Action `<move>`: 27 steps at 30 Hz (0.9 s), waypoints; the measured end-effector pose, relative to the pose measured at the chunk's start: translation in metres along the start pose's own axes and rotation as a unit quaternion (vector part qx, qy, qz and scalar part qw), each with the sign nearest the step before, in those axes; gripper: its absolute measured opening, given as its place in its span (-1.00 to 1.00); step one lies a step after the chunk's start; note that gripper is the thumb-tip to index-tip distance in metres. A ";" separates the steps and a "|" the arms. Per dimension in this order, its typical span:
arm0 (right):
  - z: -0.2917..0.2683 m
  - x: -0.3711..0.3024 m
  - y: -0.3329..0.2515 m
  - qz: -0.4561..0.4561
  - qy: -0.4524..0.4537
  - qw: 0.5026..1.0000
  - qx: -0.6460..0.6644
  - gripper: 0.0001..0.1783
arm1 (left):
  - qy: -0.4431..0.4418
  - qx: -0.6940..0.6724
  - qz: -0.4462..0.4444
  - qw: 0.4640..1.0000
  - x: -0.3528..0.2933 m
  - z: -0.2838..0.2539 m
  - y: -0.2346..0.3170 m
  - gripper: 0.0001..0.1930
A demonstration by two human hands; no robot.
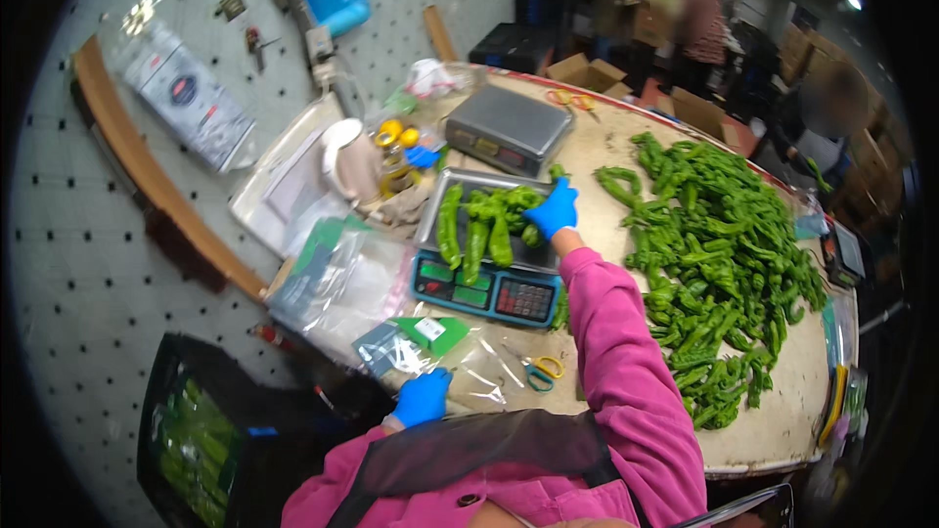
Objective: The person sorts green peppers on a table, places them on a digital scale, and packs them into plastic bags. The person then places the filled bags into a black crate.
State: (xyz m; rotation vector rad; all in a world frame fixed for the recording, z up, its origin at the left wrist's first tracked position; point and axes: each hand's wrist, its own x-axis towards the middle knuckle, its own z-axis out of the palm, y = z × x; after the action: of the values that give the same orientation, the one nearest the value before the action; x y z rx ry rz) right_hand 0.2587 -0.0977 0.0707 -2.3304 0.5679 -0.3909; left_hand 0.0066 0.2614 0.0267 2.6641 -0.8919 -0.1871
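Head view, clock read from the blue scale (525, 301) on the worktable (778, 420). Person in pink, blue gloves on both hands. Green peppers (497, 222) lie heaped on its metal tray. Right hand (556, 209) at 2 o'clock, against the heap's edge; back of glove turned to me, so can't tell whether fingers pinch a pepper. Left hand (423, 398) at 7, fingers bunched beside a clear bag (430, 332) with a green patch; grip on it can't be made out. Scissors (541, 372) at 5. Grey scale (509, 127) at 12. Big loose pepper pile (709, 254) at 3. Black crate (284, 460) at 8, bagged greens (194, 450) inside.
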 end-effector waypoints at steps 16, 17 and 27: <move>0.014 0.030 0.018 0.059 -0.109 0.991 0.045 -0.28 | -0.028 0.015 0.013 0.999 0.005 0.012 -0.007 -0.60; 0.019 0.030 0.020 0.066 -0.108 0.991 0.053 -0.27 | -0.032 0.019 0.003 0.999 0.002 0.009 -0.005 -0.60; -0.034 -0.014 0.095 0.152 -0.261 0.639 0.707 -0.62 | -0.002 0.046 0.003 0.999 -0.006 0.002 0.002 -0.64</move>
State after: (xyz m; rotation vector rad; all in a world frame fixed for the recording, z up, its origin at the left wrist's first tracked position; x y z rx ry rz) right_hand 0.2047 -0.1723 0.0271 -0.6821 0.1615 0.0743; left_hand 0.0009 0.2630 0.0259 2.7454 -0.9320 -0.1547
